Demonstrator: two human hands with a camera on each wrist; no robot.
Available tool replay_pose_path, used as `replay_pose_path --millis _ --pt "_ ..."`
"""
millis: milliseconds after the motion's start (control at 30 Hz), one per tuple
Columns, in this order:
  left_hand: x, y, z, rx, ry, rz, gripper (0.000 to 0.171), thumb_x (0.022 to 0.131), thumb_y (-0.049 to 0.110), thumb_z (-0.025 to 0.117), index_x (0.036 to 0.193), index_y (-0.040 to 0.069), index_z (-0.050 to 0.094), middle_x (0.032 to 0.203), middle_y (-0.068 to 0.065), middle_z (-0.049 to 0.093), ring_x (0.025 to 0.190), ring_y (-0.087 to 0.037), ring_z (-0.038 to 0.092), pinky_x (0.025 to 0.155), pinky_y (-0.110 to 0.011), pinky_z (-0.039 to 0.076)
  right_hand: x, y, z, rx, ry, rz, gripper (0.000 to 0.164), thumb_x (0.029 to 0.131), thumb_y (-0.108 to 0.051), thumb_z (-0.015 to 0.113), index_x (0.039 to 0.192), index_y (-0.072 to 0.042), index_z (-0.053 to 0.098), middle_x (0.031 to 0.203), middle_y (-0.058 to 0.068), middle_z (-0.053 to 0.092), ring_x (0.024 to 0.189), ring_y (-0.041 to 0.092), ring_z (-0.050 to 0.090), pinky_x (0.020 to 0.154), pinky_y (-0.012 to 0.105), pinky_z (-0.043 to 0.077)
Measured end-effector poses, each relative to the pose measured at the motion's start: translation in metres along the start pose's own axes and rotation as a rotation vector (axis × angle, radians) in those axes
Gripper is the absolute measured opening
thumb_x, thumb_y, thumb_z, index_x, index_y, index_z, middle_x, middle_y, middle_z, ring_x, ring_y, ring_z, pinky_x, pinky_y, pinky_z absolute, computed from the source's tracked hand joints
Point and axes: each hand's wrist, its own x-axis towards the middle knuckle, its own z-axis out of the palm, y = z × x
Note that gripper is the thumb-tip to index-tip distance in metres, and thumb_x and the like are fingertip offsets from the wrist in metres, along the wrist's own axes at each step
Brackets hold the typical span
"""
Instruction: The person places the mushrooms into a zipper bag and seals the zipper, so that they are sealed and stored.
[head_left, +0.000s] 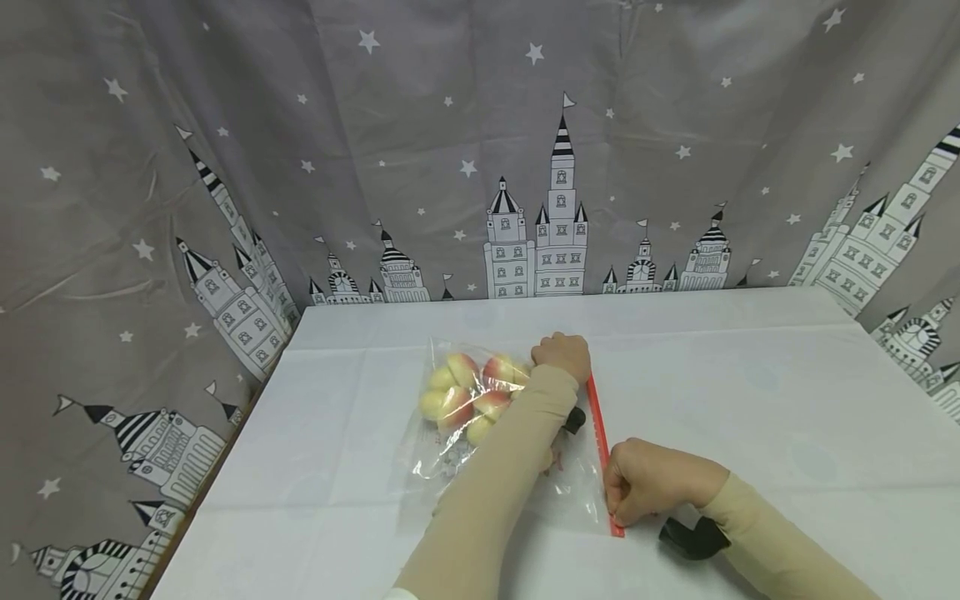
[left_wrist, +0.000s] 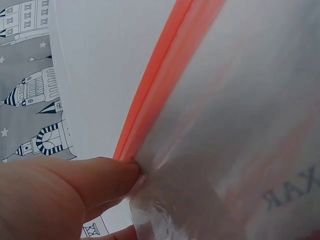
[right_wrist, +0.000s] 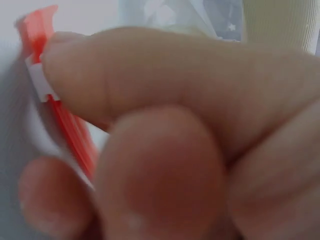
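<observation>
A clear zip bag (head_left: 573, 500) lies flat on the white table, with several yellow-and-red peaches (head_left: 453, 406) inside. Along its right edge runs a red zip strip (head_left: 597, 417). My left hand (head_left: 564, 354) reaches across the bag and pinches its far corner at the strip's end. Close up in the left wrist view, the thumb (left_wrist: 107, 177) presses on the end of the red strip. At the near end, my right hand (head_left: 660, 479) has curled fingers and pinches a white slider (right_wrist: 42, 82) on the strip. The left forearm covers part of the bag.
The white table (head_left: 750, 383) extends around the bag on all sides. Behind it hangs a grey curtain (head_left: 420, 125) printed with castles and stars. Black wrist mounts show at the left wrist and the right wrist (head_left: 693, 537).
</observation>
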Motion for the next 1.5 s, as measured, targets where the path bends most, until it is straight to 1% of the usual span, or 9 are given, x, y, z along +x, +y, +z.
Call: replay_pose_path --millis 333,533,633,767,933,1100,1233,1367,1500 --pt "-0.003 -0.002 -0.002 -0.029 -0.020 0.006 0.031 0.101 0.028 0.051 0.119 0.015 0.074 0.113 -0.007 0.070 0.104 -0.022 0.066 0.086 -0.038 0.053 -0.003 -0.001 -0.004 -0.014 -0.008 0.037 0.020 0.071 0.006 0.075 0.060 -0.010 0.067 0.054 -0.018 0.045 0.048 -0.004 0.042 0.047 0.015 0.036" --pt "0.000 -0.010 0.010 0.043 -0.072 0.106 0.040 0.092 0.044 0.062 0.121 0.017 0.073 0.115 -0.005 0.064 0.103 -0.021 0.062 0.086 -0.038 0.052 0.000 0.003 -0.005 0.002 -0.006 0.063 0.022 0.070 0.007 0.073 0.059 -0.011 0.067 0.052 -0.018 0.046 0.045 -0.003 0.042 0.045 0.016 0.037" --pt "0.000 -0.019 0.016 0.040 -0.069 0.173 0.041 0.090 0.052 0.062 0.110 0.019 0.074 0.110 -0.003 0.066 0.097 -0.020 0.065 0.081 -0.038 0.053 0.001 0.005 -0.006 0.007 -0.011 0.067 0.021 0.069 0.007 0.071 0.059 -0.011 0.066 0.051 -0.017 0.046 0.045 -0.003 0.042 0.045 0.016 0.037" --pt "-0.004 -0.030 0.014 -0.145 0.009 0.244 0.035 0.093 0.047 0.061 0.108 0.019 0.076 0.113 0.000 0.075 0.102 -0.020 0.070 0.084 -0.036 0.056 0.003 0.007 -0.007 0.017 -0.015 0.090 0.022 0.070 0.007 0.070 0.058 -0.011 0.064 0.051 -0.016 0.046 0.046 0.000 0.043 0.046 0.016 0.036" --pt "-0.013 -0.035 0.013 -0.357 0.151 0.312 0.039 0.096 0.036 0.061 0.129 0.018 0.072 0.127 0.000 0.073 0.120 -0.020 0.067 0.097 -0.033 0.054 0.004 0.008 -0.007 0.041 -0.030 0.097 0.022 0.069 0.007 0.072 0.056 -0.008 0.062 0.050 -0.015 0.046 0.045 -0.001 0.043 0.046 0.016 0.036" --pt "-0.026 -0.039 0.011 -0.419 0.298 0.383 0.032 0.096 0.029 0.062 0.122 0.017 0.076 0.112 -0.003 0.077 0.103 -0.018 0.071 0.085 -0.030 0.055 0.006 0.008 -0.007 0.041 -0.042 0.096 0.022 0.068 0.007 0.072 0.055 -0.008 0.060 0.050 -0.016 0.046 0.046 -0.002 0.043 0.047 0.015 0.036" --pt "-0.038 -0.052 0.006 -0.506 0.342 0.417 0.032 0.095 0.026 0.061 0.122 0.014 0.075 0.113 -0.005 0.076 0.106 -0.021 0.070 0.090 -0.032 0.055 0.006 0.012 -0.005 0.027 -0.041 0.081 0.021 0.068 0.004 0.073 0.058 -0.009 0.060 0.053 -0.016 0.047 0.050 -0.002 0.045 0.049 0.015 0.037" --pt "-0.051 -0.077 -0.004 -0.524 0.368 0.425 0.033 0.095 0.027 0.062 0.122 0.011 0.074 0.119 -0.009 0.074 0.112 -0.026 0.068 0.096 -0.040 0.053 0.003 0.023 -0.009 0.017 -0.026 0.032 0.019 0.073 -0.002 0.073 0.062 -0.012 0.062 0.058 -0.016 0.048 0.055 -0.003 0.044 0.052 0.016 0.035" --pt "-0.068 -0.112 -0.013 -0.505 0.379 0.378 0.034 0.094 0.025 0.065 0.122 0.008 0.074 0.123 -0.016 0.070 0.114 -0.034 0.065 0.099 -0.049 0.051 -0.003 0.036 -0.021 0.025 0.054 0.016 0.014 0.084 -0.012 0.073 0.073 -0.014 0.065 0.063 -0.014 0.053 0.058 -0.001 0.046 0.054 0.018 0.036"
